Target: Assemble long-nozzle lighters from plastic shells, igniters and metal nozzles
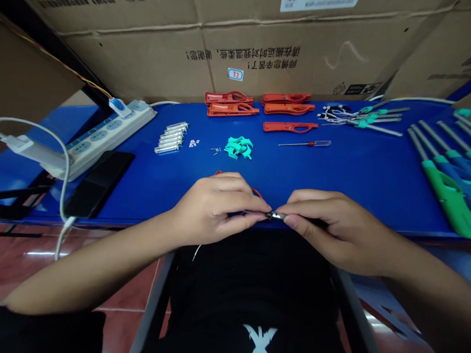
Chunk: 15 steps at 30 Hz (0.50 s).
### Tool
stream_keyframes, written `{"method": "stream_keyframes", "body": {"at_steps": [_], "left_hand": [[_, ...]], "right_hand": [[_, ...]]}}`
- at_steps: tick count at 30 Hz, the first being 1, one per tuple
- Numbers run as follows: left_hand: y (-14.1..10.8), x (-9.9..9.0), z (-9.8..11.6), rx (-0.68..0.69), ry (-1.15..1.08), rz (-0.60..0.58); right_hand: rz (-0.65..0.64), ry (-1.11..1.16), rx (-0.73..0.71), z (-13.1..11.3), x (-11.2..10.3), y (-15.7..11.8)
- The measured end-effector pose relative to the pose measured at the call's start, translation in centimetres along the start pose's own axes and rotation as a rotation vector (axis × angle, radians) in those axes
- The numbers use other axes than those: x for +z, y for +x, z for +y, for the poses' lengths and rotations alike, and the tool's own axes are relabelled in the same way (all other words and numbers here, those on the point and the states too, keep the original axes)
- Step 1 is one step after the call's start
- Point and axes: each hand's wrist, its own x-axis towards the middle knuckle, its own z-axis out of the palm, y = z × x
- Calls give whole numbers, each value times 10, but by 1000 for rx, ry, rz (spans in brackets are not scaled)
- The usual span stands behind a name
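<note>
Both my hands meet over the table's front edge around a small dark part with a silvery middle (275,215). My left hand (224,207) pinches its left end between thumb and fingers. The other end sits between the thumb and fingers of my right hand (330,225). A thin white wire (197,253) hangs below my left hand. Behind that hand, a bit of a red lighter shell (256,193) shows, mostly covered. My fingers hide most of the held part.
Further back lie orange-red lighter shells (289,109), teal plastic pieces (239,147), clear cylinders (171,137), small pins (216,150) and a screwdriver (305,143). Metal tubes with wires (373,119) and finished-looking lighters (447,191) lie right. A phone (98,183) and power strip (100,139) occupy the left.
</note>
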Motion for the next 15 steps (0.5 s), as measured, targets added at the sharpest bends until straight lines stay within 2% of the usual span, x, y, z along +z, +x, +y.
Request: {"method": "stream_keyframes", "body": {"at_steps": [5, 15], "left_hand": [[0, -1, -2, 93, 76, -17], [1, 1, 5, -99, -72, 2]], "right_hand": [[-9, -23, -8, 1, 0, 1], [37, -83, -73, 2, 4, 0]]}}
